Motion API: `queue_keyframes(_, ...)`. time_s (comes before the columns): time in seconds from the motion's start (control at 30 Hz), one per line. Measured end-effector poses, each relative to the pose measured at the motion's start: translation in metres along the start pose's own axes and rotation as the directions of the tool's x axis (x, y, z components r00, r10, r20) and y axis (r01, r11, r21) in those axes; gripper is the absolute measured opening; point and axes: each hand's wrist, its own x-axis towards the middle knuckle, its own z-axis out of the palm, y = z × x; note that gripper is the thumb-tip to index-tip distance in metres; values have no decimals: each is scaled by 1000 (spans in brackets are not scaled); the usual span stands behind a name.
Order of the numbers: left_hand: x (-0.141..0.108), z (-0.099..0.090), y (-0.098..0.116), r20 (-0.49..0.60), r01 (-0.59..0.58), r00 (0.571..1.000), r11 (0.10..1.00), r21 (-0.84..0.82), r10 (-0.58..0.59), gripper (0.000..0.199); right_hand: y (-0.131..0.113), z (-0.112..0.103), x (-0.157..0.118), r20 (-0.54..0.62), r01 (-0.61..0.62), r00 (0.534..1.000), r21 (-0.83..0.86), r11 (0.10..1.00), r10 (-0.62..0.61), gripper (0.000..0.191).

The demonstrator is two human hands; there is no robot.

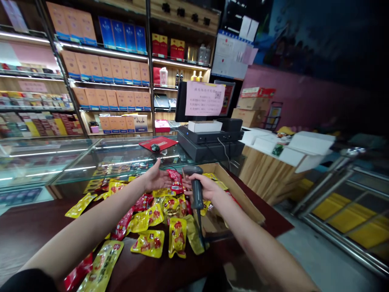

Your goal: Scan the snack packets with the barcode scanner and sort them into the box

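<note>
My left hand (157, 179) is open, thumb up and fingers stretched out flat beside a red snack packet (175, 181). Whether the fingertips touch that packet I cannot tell. A dark handheld barcode scanner (197, 194) is in my right hand (204, 186), its head turned left and its cable hanging down. Some fingers of that hand reach past the scanner's handle. Below both hands lies a loose heap of yellow snack packets (148, 243) and red ones. Right of the heap, a cardboard box (244, 198) contains some more packets, partly hidden by my right arm.
Behind the heap, a glass counter (75, 162) bears a red folder (158, 143) with a computer mouse (155, 147) on it. A monitor (181, 101) and a black cash drawer (194, 148) stand beyond the box. At right is a metal railing (328, 190).
</note>
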Motion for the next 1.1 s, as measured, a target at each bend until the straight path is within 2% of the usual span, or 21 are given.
queue_keyframes(0.13,12,41,-12,159,75,984,996,48,-82,91,-4,-36,-35,16,53,998,8,999,-53,11)
queue_keyframes(0.27,29,80,-32,291,134,942,982,129,-167,94,-4,-69,-82,-92,111,989,-15,994,-112,13)
queue_keyframes(0.37,42,96,-46,292,178,930,968,176,-224,99,-1,-89,-109,-210,155,964,-43,987,-161,15)
queue_keyframes(0.47,51,97,-52,209,189,952,968,167,-222,99,2,-101,-121,-255,199,945,-53,979,-206,17)
queue_keyframes(0.6,51,86,-52,162,188,965,974,129,-208,97,1,-99,-116,-235,209,948,-43,977,-213,18)
queue_keyframes(0.77,28,60,-47,177,157,970,985,77,-168,94,4,-65,-93,-130,157,978,-56,986,-163,19)
queue_keyframes(0.9,-7,26,-45,150,101,983,995,19,-102,86,21,-26,-69,-1,92,996,-63,994,-93,18)
queue_keyframes(1.1,-71,-41,-54,-49,8,999,996,-94,-13,86,70,28,-28,106,-59,992,-121,991,72,16)
